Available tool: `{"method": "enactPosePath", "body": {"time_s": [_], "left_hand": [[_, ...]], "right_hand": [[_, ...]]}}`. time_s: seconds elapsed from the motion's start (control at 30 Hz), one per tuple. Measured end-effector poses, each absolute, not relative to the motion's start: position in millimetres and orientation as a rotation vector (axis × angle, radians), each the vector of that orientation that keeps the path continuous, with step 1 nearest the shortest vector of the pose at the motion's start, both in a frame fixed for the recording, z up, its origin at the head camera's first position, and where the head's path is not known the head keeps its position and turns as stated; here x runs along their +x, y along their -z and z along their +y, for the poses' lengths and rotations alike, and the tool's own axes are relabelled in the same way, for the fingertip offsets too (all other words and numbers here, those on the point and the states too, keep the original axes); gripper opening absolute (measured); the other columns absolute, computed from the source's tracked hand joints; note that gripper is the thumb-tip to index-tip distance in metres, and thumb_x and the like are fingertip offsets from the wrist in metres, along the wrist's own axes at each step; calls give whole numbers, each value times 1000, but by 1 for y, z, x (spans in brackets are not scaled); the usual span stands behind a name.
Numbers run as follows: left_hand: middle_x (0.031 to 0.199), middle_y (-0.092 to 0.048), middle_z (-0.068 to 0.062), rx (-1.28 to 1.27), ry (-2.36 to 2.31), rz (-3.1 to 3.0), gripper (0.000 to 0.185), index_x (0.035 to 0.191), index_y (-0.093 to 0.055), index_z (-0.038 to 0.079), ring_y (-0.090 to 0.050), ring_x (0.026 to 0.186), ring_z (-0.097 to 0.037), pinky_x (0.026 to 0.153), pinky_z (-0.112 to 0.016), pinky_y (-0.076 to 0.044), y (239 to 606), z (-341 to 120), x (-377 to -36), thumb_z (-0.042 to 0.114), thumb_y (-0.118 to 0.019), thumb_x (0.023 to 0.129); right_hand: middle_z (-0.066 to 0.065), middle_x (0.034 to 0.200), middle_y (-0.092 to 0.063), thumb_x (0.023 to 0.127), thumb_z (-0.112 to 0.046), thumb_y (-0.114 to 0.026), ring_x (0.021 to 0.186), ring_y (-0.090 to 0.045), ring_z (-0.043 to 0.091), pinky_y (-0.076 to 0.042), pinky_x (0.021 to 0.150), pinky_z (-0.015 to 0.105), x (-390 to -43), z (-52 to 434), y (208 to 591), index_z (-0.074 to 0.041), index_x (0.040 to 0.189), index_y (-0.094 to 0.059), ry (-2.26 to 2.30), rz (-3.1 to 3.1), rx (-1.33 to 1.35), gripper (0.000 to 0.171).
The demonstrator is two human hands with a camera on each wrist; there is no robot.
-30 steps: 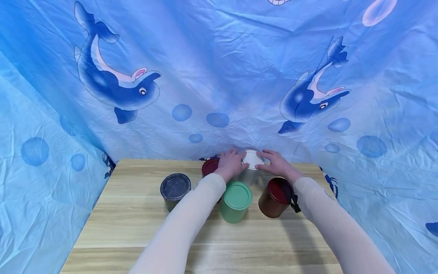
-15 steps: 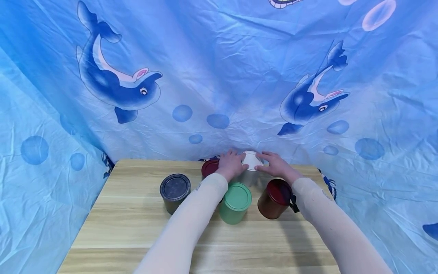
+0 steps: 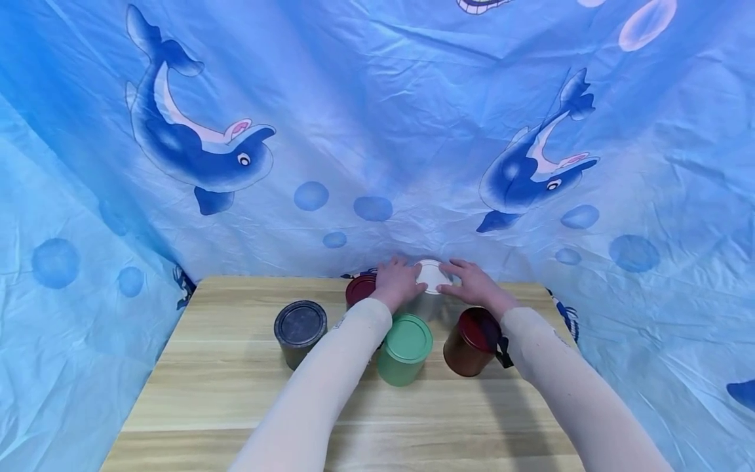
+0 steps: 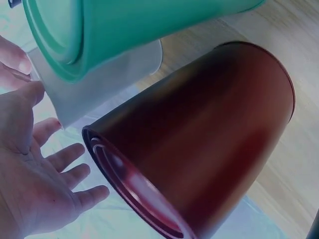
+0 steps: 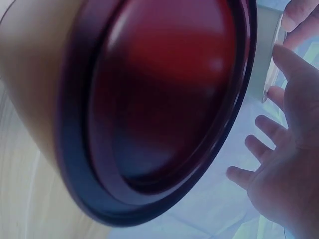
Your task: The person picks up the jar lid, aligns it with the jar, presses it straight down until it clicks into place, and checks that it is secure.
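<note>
Fingers of both hands lie spread and nearly straight against a white-lidded, pale cylindrical tin (image 3: pixel 432 288), the left hand (image 3: pixel 398 283) on its left flank and the right hand (image 3: pixel 476 284) on its right; neither curls round it, so the tin is touched from two sides rather than clenched (the wrist views show splayed fingers (image 4: pixel 70 175) beside its pale wall). The tin stands upright at the back edge of the light wooden table (image 3: pixel 224 393), its long axis vertical and its lid facing up, just in front of the blue dolphin-print cloth (image 3: pixel 377 118). Nearer the person stand a green plastic lidded canister (image 3: pixel 404 349) and a brown tin with a dark red lid (image 3: pixel 472 341). To the left sits a dark grey-lidded tin (image 3: pixel 299 332). A small red-lidded tin (image 3: pixel 360 288) is half hidden behind the left wrist.
</note>
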State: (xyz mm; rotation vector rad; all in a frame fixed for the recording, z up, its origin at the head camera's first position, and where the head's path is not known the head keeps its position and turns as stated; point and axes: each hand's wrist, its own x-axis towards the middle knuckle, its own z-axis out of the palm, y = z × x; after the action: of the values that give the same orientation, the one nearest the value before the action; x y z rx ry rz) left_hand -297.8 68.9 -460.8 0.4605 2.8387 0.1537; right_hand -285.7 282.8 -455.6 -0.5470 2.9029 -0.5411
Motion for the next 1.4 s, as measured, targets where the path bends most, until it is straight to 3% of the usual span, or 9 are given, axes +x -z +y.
{"method": "enactPosePath", "body": {"time_s": [0.53,0.8,1.0,1.4], "left_hand": [[172,-37,-5,445,-176,2817,67,167,-39,35,-24,162,-30,127,-61,-28,462,64,-299,61,-53,107],[166,-47,-5,488,-175,2842,64,164,-46,32,-33,158,-30,125,-60,-33,450,65,-290,59,-57,106],[163,-50,-4,521,-123,2872,63,163,-47,30,-37,154,-29,123,-57,-35,439,69,-284,58,-56,107],[167,-43,-4,549,40,2894,62,161,-50,31,-28,160,-29,125,-58,-33,440,73,-283,63,-49,107]], "right_hand": [[38,159,-42,97,-31,-80,147,-39,59,-34,121,69,-289,279,462,2,147,-62,712,2894,-601,62],[41,156,-43,97,-23,-81,147,-38,59,-36,120,69,-284,279,454,7,143,-63,845,2831,-591,58],[41,158,-41,98,-24,-80,148,-36,60,-35,120,69,-282,282,447,7,143,-62,843,2825,-553,58],[36,159,-43,96,-32,-80,146,-39,60,-36,120,68,-279,282,446,2,146,-63,612,2917,-626,63]]}}
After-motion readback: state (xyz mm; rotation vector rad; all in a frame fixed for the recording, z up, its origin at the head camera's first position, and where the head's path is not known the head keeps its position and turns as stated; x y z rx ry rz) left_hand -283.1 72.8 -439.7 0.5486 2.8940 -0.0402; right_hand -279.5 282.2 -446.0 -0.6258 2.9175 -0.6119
